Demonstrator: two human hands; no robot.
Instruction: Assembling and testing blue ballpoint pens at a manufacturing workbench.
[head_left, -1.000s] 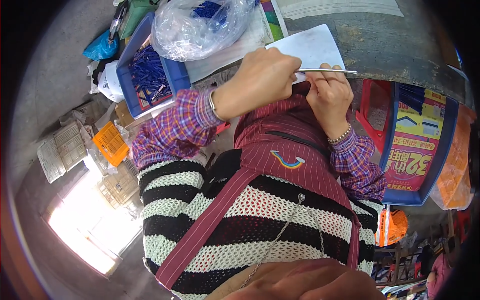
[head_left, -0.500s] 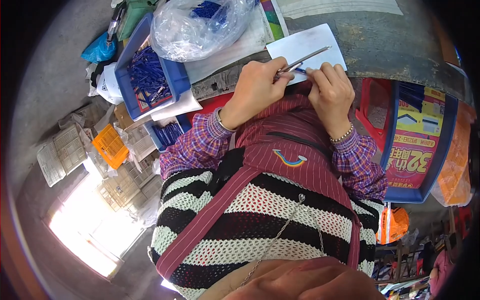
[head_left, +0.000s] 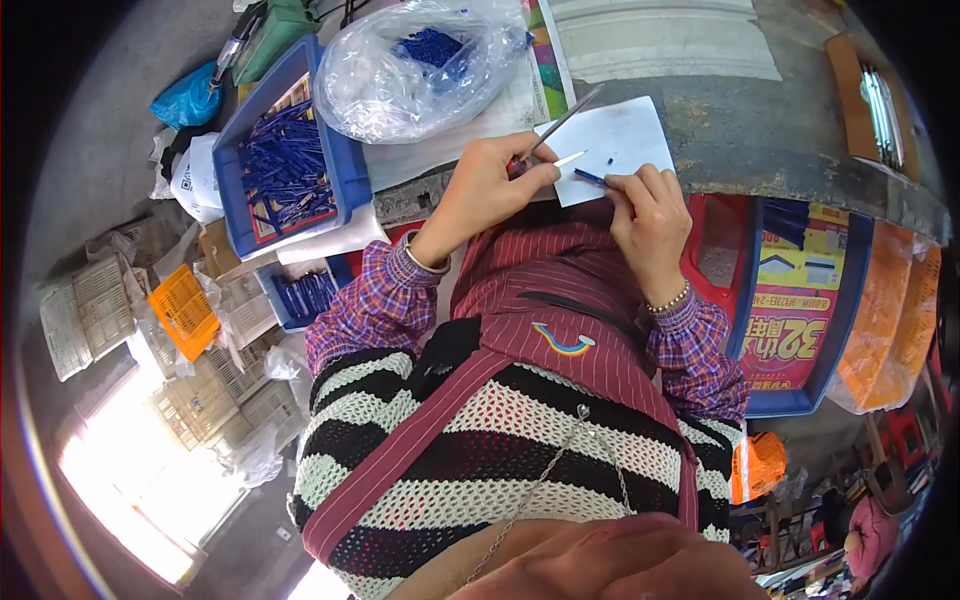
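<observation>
1. Silver-grey thin-shafted tool (head_left: 568,120) with a red handle: held in the left grip (head_left: 490,190), fingers curled around it; a slim white pointed piece (head_left: 570,158) is pinched there too.
2. Dark-blue slim stick (head_left: 590,177): pinched in the right grip (head_left: 652,218), jutting left of the fingertips.
3. White paper sheet (head_left: 635,130) on the grey surface (head_left: 720,140): just beyond both grips, bearing a tiny dark bit (head_left: 611,161) between them.
4. Blue plastic bin (head_left: 351,168) of blue sticks: left of the left grip.

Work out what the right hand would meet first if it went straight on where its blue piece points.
Probably the left hand, around the white pointed piece it holds, though depth is unclear from one view.
</observation>
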